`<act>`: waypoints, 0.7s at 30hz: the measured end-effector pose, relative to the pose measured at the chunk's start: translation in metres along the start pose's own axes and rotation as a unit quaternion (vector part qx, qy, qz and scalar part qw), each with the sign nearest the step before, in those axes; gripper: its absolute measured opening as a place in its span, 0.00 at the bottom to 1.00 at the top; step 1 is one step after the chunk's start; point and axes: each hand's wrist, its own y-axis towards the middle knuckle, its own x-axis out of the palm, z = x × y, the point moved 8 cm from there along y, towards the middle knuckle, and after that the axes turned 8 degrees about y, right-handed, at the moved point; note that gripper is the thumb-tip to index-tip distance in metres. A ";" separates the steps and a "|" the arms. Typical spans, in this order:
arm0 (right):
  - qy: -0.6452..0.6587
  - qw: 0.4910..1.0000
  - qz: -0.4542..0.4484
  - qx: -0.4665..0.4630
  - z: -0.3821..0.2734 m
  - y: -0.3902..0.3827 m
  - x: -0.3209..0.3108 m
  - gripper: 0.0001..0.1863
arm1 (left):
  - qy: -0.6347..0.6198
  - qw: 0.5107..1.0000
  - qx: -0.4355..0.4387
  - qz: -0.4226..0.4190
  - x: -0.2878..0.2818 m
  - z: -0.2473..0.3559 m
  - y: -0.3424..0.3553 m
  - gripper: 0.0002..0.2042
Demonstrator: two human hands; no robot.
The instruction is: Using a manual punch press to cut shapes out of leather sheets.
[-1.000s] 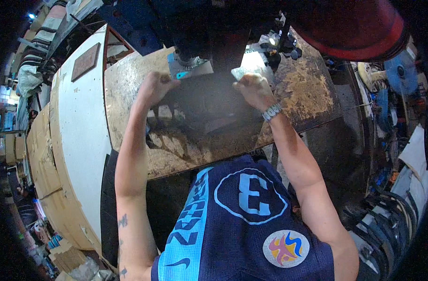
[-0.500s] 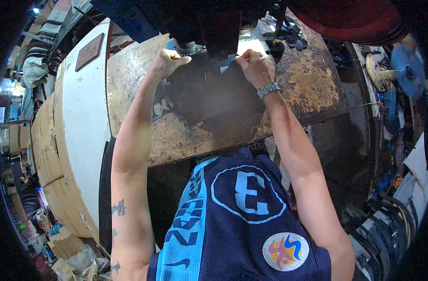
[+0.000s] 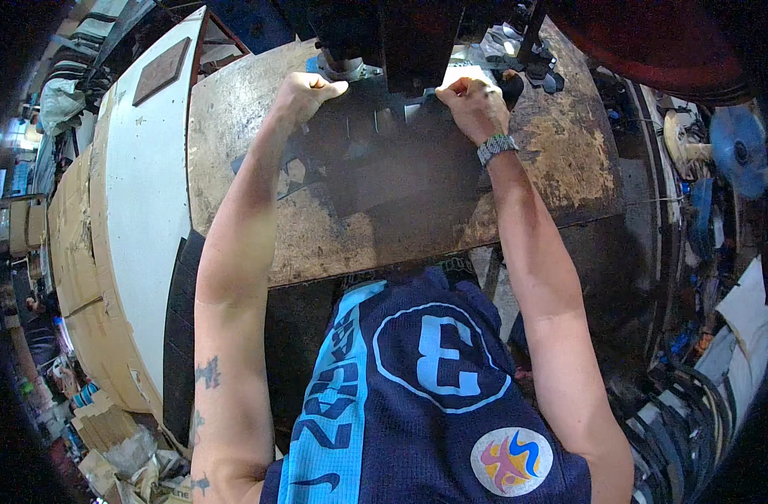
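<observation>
Both my arms reach forward over a worn wooden table (image 3: pixel 317 252). My left hand (image 3: pixel 307 94) is closed, thumb pressed toward the curled fingers, left of a dark machine part (image 3: pixel 416 50) that hangs in at the top. My right hand (image 3: pixel 476 105) pinches on the other side of it, beside a brightly lit spot. Whatever either hand holds is too dark and blurred to make out. Between and below the hands spreads a dark, hazy area (image 3: pixel 401 168). A small pale piece (image 3: pixel 412 111) shows near the right fingertips.
Several dark cut pieces (image 3: pixel 544 76) lie at the table's far right. Small scraps (image 3: pixel 291 172) sit near my left forearm. A white board (image 3: pixel 149 193) and cardboard (image 3: pixel 73 244) stand along the left. A blue fan (image 3: pixel 739 149) is at the right, above stacked dark strips (image 3: pixel 686 437).
My right hand has shifted slightly right and farther away. The left hand has barely moved and stays closed. The machine part sits farther right in view.
</observation>
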 end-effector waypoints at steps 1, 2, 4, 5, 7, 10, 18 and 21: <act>0.009 1.000 -0.006 0.004 0.000 0.002 0.002 0.18 | 0.000 1.000 0.000 -0.001 -0.001 0.001 -0.001 0.22; 0.017 1.000 -0.013 0.007 0.001 0.003 0.003 0.18 | -0.003 1.000 -0.014 -0.009 -0.002 -0.001 -0.001 0.22; 0.019 1.000 -0.024 0.003 0.000 0.004 0.003 0.18 | -0.004 0.998 -0.048 -0.028 -0.004 -0.002 -0.003 0.23; 0.021 0.999 -0.034 -0.003 -0.002 0.004 0.003 0.18 | -0.004 0.999 -0.046 -0.029 -0.004 -0.002 -0.005 0.23; 0.020 0.999 -0.035 -0.004 0.001 0.000 0.004 0.19 | -0.004 0.999 -0.027 -0.045 -0.004 -0.002 -0.009 0.23; -0.049 0.998 0.008 -0.028 -0.006 -0.010 -0.001 0.22 | -0.034 0.998 -0.025 -0.041 -0.002 -0.002 -0.013 0.26; 0.020 0.995 0.074 -0.067 0.002 -0.019 0.008 0.20 | -0.045 0.997 -0.036 -0.050 0.001 0.003 -0.016 0.21; 0.012 0.990 0.101 -0.101 -0.018 -0.033 -0.005 0.16 | -0.087 0.993 -0.021 -0.071 0.002 -0.004 -0.015 0.19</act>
